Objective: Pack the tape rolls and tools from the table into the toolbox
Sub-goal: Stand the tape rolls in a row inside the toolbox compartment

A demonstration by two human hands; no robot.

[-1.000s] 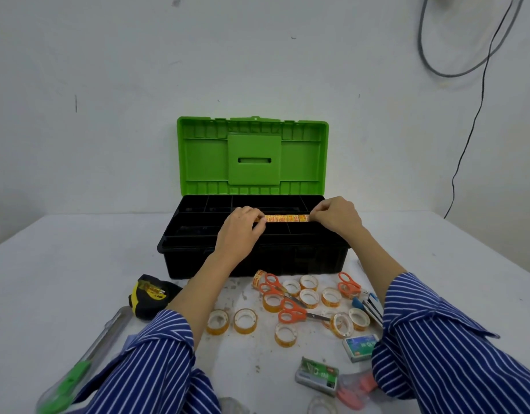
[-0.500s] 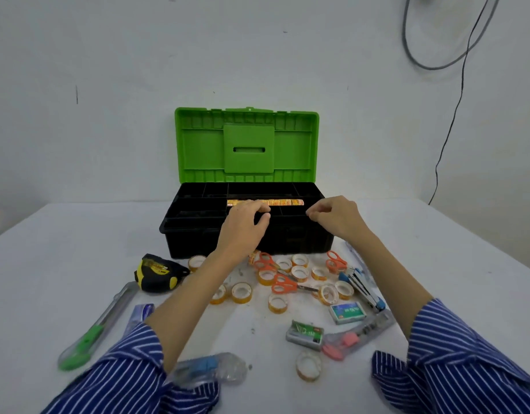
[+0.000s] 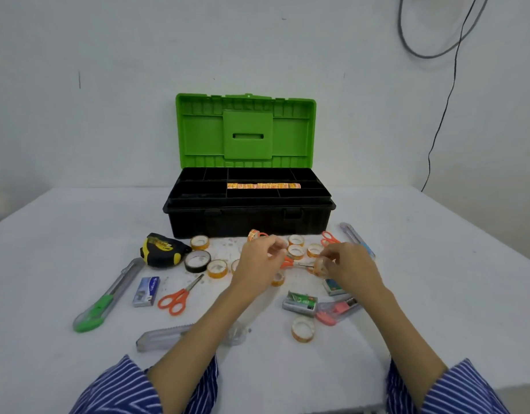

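Note:
The black toolbox (image 3: 249,218) stands open with its green lid (image 3: 246,130) upright. A row of orange tape rolls (image 3: 263,185) lies in a middle tray compartment. Loose tape rolls (image 3: 296,251) lie on the table in front of the box. My left hand (image 3: 257,265) hovers over them with curled, parted fingers and nothing visible in it. My right hand (image 3: 349,265) pinches a small tape roll (image 3: 319,267) that stands on edge at its fingertips. Orange scissors (image 3: 287,262) lie partly hidden between my hands.
On the left lie a yellow-black tape measure (image 3: 160,250), a black tape roll (image 3: 197,260), a green utility knife (image 3: 104,300), a staple box (image 3: 146,291) and orange scissors (image 3: 176,297). A clear cutter (image 3: 165,336), a green box (image 3: 299,303), a pink cutter (image 3: 337,310) and a tape roll (image 3: 302,329) lie nearer me.
Both hands let go of the row of tape rolls in the tray and came down to the loose rolls on the table. The right hand has taken hold of one roll.

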